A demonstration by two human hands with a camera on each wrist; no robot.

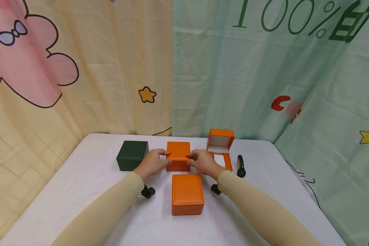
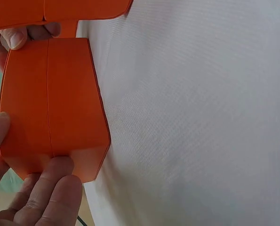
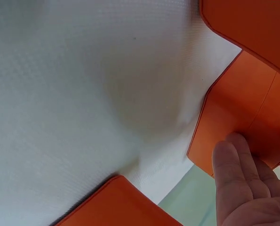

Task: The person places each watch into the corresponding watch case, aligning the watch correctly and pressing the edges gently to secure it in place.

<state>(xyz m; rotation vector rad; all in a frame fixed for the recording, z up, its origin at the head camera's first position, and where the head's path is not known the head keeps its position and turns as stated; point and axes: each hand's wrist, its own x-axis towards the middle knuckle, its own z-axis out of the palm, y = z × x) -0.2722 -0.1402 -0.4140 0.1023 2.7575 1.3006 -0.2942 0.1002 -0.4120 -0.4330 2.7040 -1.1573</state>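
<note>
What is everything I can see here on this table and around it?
Closed orange box: one, table middle, held on both sides.
Second closed orange box: one, nearer the person.
Open orange box: one, white lining, right of middle.
Green box: one, dark, left of middle.
Black object: one, far right; too small to identify.
Table: one, white cloth.
Curtains: cream and green, behind.
Left hand, right hand: beige sleeves.

A white-covered table (image 1: 80, 191) stands before cartoon-printed curtains, yellow (image 1: 80, 68) at left, green (image 1: 249, 75) at right.
</note>
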